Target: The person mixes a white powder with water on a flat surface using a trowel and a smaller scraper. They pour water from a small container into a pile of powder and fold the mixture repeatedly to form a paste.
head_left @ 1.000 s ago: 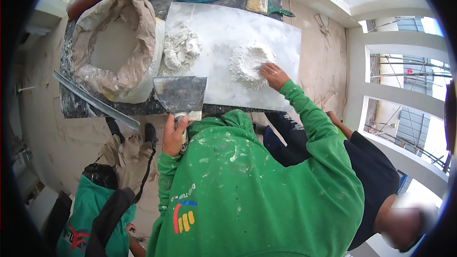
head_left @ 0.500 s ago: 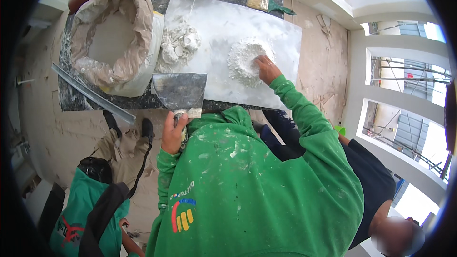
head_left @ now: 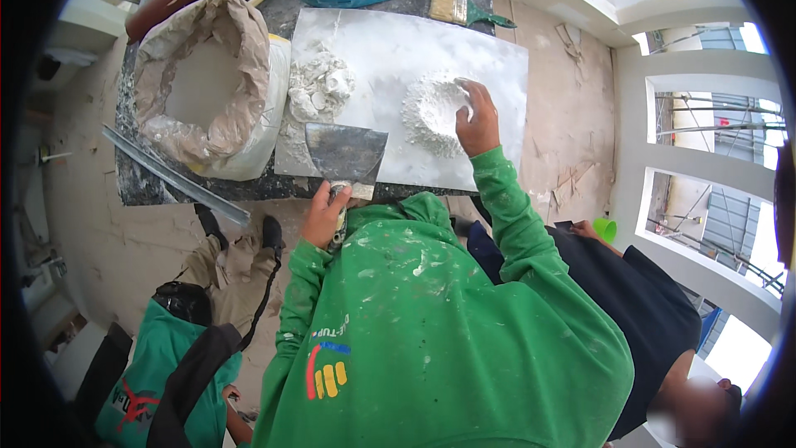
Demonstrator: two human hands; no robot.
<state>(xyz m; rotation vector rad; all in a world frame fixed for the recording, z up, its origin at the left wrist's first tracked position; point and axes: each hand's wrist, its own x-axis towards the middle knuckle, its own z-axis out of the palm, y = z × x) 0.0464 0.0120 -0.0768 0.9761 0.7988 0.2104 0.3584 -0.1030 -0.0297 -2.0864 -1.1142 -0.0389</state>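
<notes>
On worktable | gripping scraper in left hand | shifted right hand (thumb spread) from powder ring centre to 2 o'clock, apparently shaping rim

A big green top is being worn, and the lower middle of the frame is being filled by it. Both arms are being covered down to the wrists by long sleeves of the same green. The front is being dotted by white splashes. Near the bottom left of the top, a bright badge with a red curve, a blue bar and fat yellow stripes is being shown. Tiny letters are being seen just above it.
</notes>
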